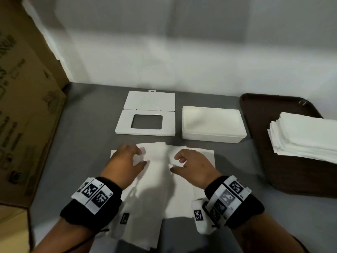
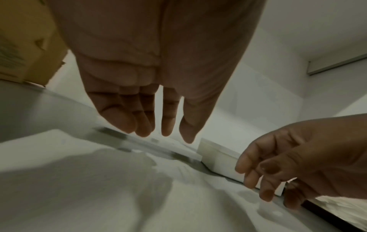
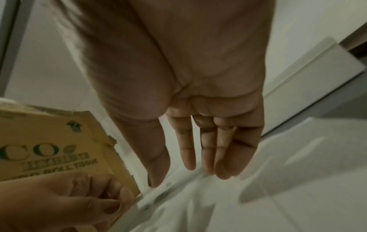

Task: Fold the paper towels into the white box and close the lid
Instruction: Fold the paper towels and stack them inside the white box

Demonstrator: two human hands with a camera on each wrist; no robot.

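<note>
White paper towels lie overlapped on the grey table in front of me. My left hand hovers over their left part with relaxed fingers, holding nothing. My right hand hovers over their right part, fingers loose and empty. Behind the towels stands the white box base, its top open. To its left lies the white lid with a rectangular window, its flap folded back.
A dark brown tray at the right carries a stack of folded white towels. A large cardboard carton stands at the left. A white wall runs behind the table.
</note>
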